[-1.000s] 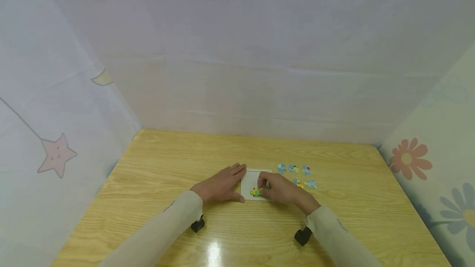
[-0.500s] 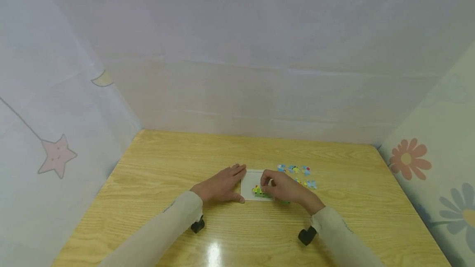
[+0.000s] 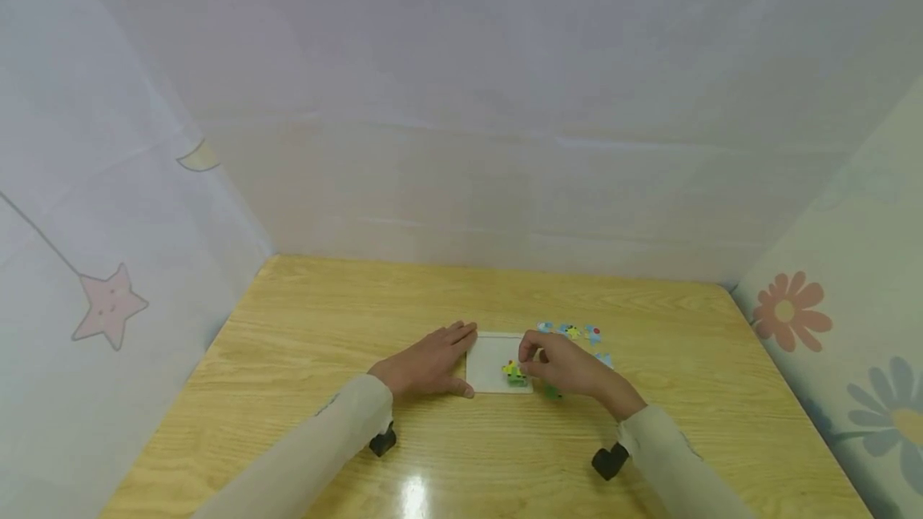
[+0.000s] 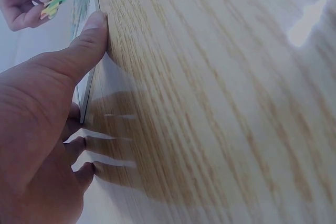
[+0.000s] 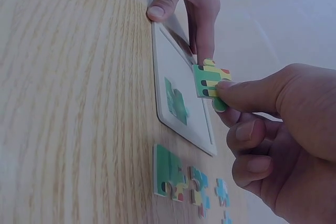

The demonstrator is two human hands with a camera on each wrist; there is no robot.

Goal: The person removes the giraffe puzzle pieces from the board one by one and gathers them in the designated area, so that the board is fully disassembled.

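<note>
A small green and yellow puzzle piece [image 5: 210, 81] is pinched between the thumb and fingers of my right hand [image 3: 566, 364]. It is held tilted, just over the right part of a thin white puzzle board [image 3: 490, 355]. My left hand [image 3: 431, 359] rests along the board's left edge with fingers extended, its thumb [image 4: 86, 43] at the near corner. In the right wrist view a green shape [image 5: 176, 102] shows on the board's surface; whether it is a piece or a reflection, I cannot tell.
Right of the board, a green piece [image 5: 168, 171] lies on the wooden table [image 3: 303, 319], partly under my right hand in the head view. Several blue and yellow pieces [image 3: 571, 331] lie farther back. Printed cloth walls [image 3: 497, 102] enclose the table's back and sides.
My right hand has moved a little to the right, carrying the pinched puzzle piece from the board's lower middle toward its right side. My left hand has stayed at the board's left edge.
</note>
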